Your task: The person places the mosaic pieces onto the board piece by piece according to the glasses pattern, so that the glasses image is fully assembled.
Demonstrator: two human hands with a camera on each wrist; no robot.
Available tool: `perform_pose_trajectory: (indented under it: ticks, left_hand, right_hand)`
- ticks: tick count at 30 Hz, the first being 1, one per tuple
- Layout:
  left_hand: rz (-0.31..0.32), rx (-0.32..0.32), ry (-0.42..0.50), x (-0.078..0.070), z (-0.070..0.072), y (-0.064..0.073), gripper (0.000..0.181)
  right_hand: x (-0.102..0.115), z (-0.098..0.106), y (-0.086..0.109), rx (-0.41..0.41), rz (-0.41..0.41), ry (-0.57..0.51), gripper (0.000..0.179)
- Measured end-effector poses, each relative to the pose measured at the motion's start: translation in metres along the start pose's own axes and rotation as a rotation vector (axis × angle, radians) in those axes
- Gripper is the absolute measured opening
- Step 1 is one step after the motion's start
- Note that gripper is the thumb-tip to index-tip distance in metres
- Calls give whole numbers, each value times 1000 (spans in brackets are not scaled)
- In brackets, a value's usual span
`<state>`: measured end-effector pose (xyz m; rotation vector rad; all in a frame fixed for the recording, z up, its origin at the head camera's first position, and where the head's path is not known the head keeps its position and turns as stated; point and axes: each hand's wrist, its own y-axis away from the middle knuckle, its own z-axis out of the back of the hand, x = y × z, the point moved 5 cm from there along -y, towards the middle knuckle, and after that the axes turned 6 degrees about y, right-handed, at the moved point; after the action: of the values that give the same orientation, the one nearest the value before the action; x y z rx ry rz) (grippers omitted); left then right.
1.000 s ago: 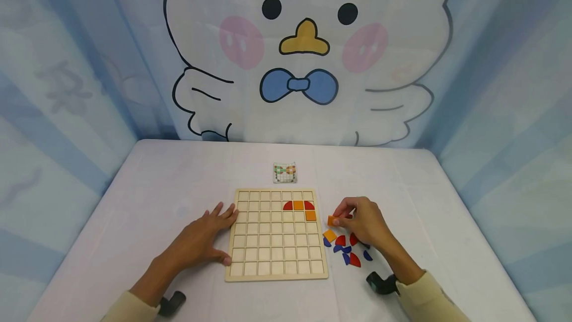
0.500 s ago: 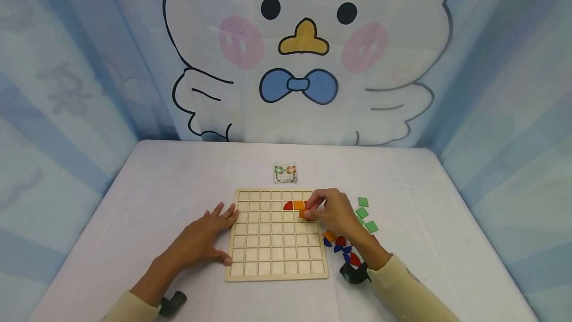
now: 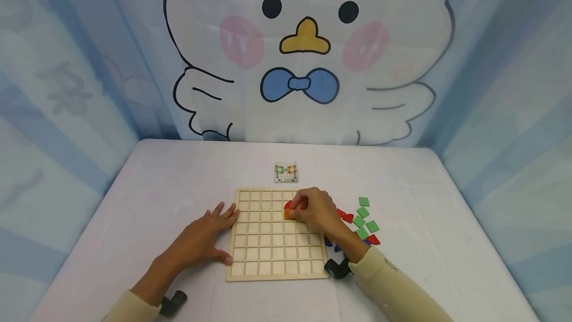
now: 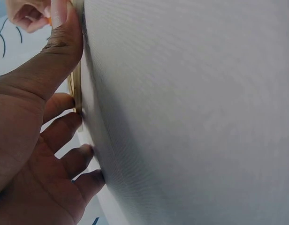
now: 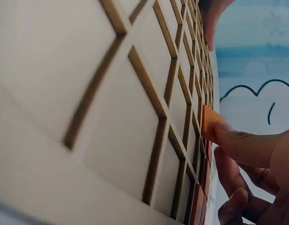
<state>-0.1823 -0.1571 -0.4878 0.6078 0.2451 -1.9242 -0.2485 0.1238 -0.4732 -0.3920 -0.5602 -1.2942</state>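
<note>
My right hand [image 3: 317, 210] pinches an orange square tile [image 3: 288, 214] between thumb and fingers, low over the upper part of a wooden grid board [image 3: 277, 278]. In the right wrist view the orange tile [image 5: 211, 123] stands right at the grid's ridges, its edge toward the board. A red curved tile [image 3: 288, 204] lies in the cell just above it; my hand hides the other tiles in that row. My left hand [image 3: 203, 240] rests at the board's left edge, fingers spread, thumb [image 4: 60, 51] and fingertips touching the side.
Green square tiles [image 3: 364, 201], red tiles [image 3: 373, 239] and blue tiles [image 3: 328, 243] lie loose right of the board, partly under my right forearm. A small pattern card [image 3: 286, 172] lies behind the board on the white table [image 3: 178, 173]. Curtains surround it.
My right hand has carried the orange tile from the loose pile leftward over the board to below the left red tile. My left hand has stayed at the board's edge.
</note>
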Motion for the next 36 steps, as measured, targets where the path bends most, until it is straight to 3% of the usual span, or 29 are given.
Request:
perform_pose_trajectory:
  ticks: [10, 16, 23, 36]
  left_hand:
    - [4, 4, 0, -2, 1, 0, 121]
    - [24, 13, 13, -2, 2, 1, 121]
    - [23, 11, 6, -4, 2, 1, 121]
    - [19, 13, -3, -4, 1, 1, 120]
  right_hand:
    - [4, -5, -1, -12, 35, 90, 18]
    - [2, -1, 2, -24, 25, 41, 14]
    - [-7, 22, 8, -74, -56, 30, 7]
    - [-60, 68, 25, -125, -187, 69, 12]
